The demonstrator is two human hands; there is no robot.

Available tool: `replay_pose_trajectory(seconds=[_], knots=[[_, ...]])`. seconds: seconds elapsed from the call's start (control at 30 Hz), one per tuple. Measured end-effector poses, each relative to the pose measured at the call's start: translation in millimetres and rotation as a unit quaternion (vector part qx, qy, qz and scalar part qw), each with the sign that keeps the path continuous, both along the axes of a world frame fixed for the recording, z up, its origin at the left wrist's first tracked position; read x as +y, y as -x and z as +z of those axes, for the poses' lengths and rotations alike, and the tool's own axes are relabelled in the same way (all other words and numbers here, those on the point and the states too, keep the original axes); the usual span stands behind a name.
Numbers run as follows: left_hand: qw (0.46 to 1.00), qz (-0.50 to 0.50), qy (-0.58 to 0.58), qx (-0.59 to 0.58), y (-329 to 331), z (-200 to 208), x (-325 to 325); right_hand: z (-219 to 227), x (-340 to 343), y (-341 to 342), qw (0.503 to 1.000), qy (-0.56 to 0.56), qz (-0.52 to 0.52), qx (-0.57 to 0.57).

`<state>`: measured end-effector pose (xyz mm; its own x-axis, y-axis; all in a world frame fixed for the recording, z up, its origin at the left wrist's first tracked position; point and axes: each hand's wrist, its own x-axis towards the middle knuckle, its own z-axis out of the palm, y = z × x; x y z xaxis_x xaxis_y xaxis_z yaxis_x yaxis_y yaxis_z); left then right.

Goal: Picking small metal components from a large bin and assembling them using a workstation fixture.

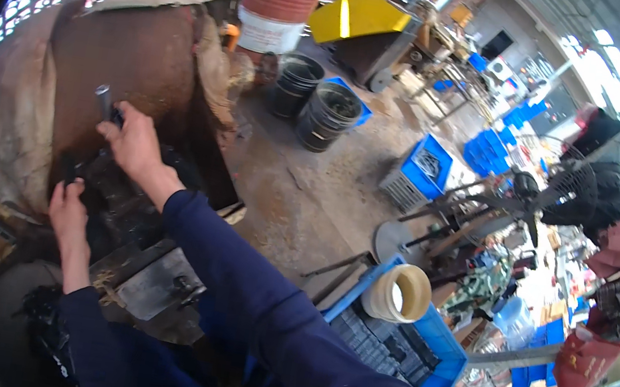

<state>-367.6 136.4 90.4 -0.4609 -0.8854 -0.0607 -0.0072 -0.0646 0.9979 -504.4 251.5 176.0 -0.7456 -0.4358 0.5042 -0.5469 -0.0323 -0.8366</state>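
Observation:
My right hand (140, 148) is closed at the upper end of a short grey metal tube (104, 101), which stands up past my fingers. Below and to the left, my left hand (69, 219) has its fingers curled against dark parts; what they hold, if anything, is hidden. Both hands are over a blackened machine bed (122, 204) inside a rusty brown metal guard (126, 51). Near my left wrist lies a worn flat metal plate (159, 283).
Stained cloth (14, 90) drapes the guard's sides. Beyond stand black buckets (328, 119), a red drum (275, 6) and a yellow hopper (360, 19). At right are a blue crate (445, 377) of grey blocks, a cream bucket (398, 292) and a pedestal fan (570, 190).

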Motion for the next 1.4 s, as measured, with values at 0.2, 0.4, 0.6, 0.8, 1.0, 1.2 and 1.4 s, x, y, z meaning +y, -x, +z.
replay_pose_trajectory(seconds=[0.2, 0.4, 0.6, 0.8, 1.0, 1.2, 1.4], knots=[[0.994, -0.003, 0.108, 0.028, -7.8, -9.9, -5.4, -16.1, -45.4, 16.5, 0.998, -0.004, 0.03, -0.052], [0.997, -0.038, 0.046, 0.045, -3.7, 29.1, 22.7, -20.0, -50.9, 26.6, 0.998, 0.002, 0.037, -0.057], [0.998, -0.05, 0.032, 0.037, 10.5, 33.1, 36.9, -12.6, -41.3, 29.6, 0.998, -0.013, 0.048, -0.046], [0.997, -0.031, 0.07, -0.021, 4.9, 27.7, 33.1, -18.7, -46.3, 26.5, 0.998, -0.038, 0.037, -0.022], [0.992, -0.018, 0.126, -0.007, 7.6, 24.1, 33.0, -28.2, -50.3, 36.9, 0.997, -0.031, 0.063, -0.036], [0.992, -0.028, 0.118, -0.029, 4.1, 25.4, 29.6, -29.4, -49.9, 39.2, 0.996, -0.016, 0.072, -0.05], [0.992, -0.031, 0.11, -0.053, 0.2, 24.1, 29.8, -32.0, -50.2, 38.2, 0.994, -0.017, 0.087, -0.07]])
